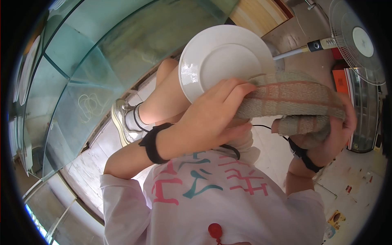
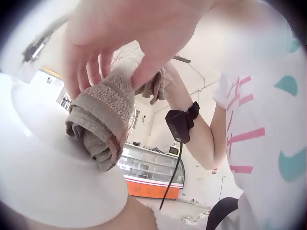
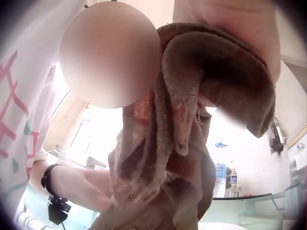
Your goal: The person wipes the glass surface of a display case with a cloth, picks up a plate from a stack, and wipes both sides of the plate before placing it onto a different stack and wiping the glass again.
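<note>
A grey-green towel with brownish stripes is stretched between both hands in the head view. My left hand grips its left end, thumb on one side and fingers on the other. In the left wrist view, that bunched towel end sticks out below the left hand, close over the white plate. My right hand holds the other end, where the cloth folds over and hangs down. A round white plate lies tilted over the legs, its near edge partly hidden by the left hand.
A curved glass counter stands along the left. At the upper right is a white standing fan, with an orange-fronted display case beyond it. Bottles stand on a glass top in the right wrist view.
</note>
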Available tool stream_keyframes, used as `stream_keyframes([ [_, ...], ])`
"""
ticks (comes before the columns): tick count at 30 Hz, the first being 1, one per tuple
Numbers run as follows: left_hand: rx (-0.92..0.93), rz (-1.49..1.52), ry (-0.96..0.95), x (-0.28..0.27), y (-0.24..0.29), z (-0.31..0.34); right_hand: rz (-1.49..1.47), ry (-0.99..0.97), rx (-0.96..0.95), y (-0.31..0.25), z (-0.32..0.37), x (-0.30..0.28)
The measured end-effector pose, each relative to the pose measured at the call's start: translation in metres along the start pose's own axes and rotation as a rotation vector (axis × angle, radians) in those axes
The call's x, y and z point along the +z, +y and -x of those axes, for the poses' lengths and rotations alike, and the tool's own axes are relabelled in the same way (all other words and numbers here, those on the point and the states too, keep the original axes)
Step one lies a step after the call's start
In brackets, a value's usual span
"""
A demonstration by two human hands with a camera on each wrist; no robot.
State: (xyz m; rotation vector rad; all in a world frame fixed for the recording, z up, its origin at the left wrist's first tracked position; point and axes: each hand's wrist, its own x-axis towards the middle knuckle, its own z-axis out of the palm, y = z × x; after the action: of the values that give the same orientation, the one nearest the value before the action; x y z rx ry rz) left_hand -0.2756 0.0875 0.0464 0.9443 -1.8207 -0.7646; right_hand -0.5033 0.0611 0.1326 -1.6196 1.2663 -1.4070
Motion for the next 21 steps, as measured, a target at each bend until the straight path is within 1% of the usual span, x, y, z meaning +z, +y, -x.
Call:
stream_keyframes([
  [1, -0.025, 0.01, -0.043, 0.003, -0.004, 0.003, 0.025, -0.04, -0.004, -0.002, 0.001, 0.001],
  [2, -0.048, 0.019, -0.087, 0.004, -0.007, 0.003, 0.026, -0.03, -0.004, -0.002, 0.002, -0.001],
  [3, -0.043, 0.022, -0.098, 0.003, -0.009, 0.005, 0.047, -0.105, -0.007, -0.002, 0.003, -0.005],
  [4, -0.078, 0.102, -0.055, 0.0, -0.012, 0.007, 0.069, -0.18, -0.008, -0.003, 0.003, -0.009],
  [5, -0.113, 0.183, -0.012, -0.005, -0.014, 0.009, 0.072, -0.167, -0.004, -0.005, 0.001, -0.013],
  [7, -0.146, 0.039, 0.029, -0.029, -0.01, 0.008, 0.064, -0.323, 0.13, -0.011, -0.003, -0.022],
  [8, -0.134, 0.042, 0.014, -0.036, -0.015, 0.009, 0.067, -0.304, 0.13, -0.014, -0.01, -0.026],
  [10, -0.138, 0.05, 0.07, -0.046, -0.024, 0.01, 0.416, -0.776, 0.394, -0.014, -0.03, -0.03],
  [11, -0.132, 0.05, 0.06, -0.049, -0.024, 0.006, 0.412, -0.765, 0.396, 0.0, -0.033, -0.028],
  [13, -0.246, -0.06, 0.003, -0.056, -0.023, -0.007, 0.301, -0.634, 0.116, 0.047, -0.032, -0.017],
  [14, -0.31, -0.039, 0.039, -0.056, -0.031, -0.012, 0.279, -0.572, 0.082, 0.064, -0.037, -0.008],
  [15, -0.307, -0.046, 0.031, -0.054, -0.042, -0.019, 0.255, -0.508, 0.047, 0.079, -0.04, 0.001],
  [16, -0.297, -0.148, 0.096, -0.051, -0.054, -0.028, 0.249, -0.499, 0.045, 0.093, -0.046, 0.011],
  [17, -0.285, -0.249, 0.161, -0.048, -0.065, -0.033, 0.495, -0.373, -0.241, 0.107, -0.051, 0.022],
  [18, -0.278, -0.255, 0.156, -0.041, -0.075, -0.036, 0.737, -0.233, -0.523, 0.114, -0.052, 0.032],
  [19, -0.142, -0.457, 0.261, -0.034, -0.085, -0.038, 0.736, -0.224, -0.523, 0.115, -0.049, 0.044],
  [20, -0.001, -0.656, 0.366, -0.027, -0.089, -0.041, 0.802, -0.103, -0.521, 0.115, -0.044, 0.054],
  [21, 0.004, -0.657, 0.365, -0.022, -0.087, -0.043, 0.866, 0.017, -0.518, 0.116, -0.039, 0.061],
])
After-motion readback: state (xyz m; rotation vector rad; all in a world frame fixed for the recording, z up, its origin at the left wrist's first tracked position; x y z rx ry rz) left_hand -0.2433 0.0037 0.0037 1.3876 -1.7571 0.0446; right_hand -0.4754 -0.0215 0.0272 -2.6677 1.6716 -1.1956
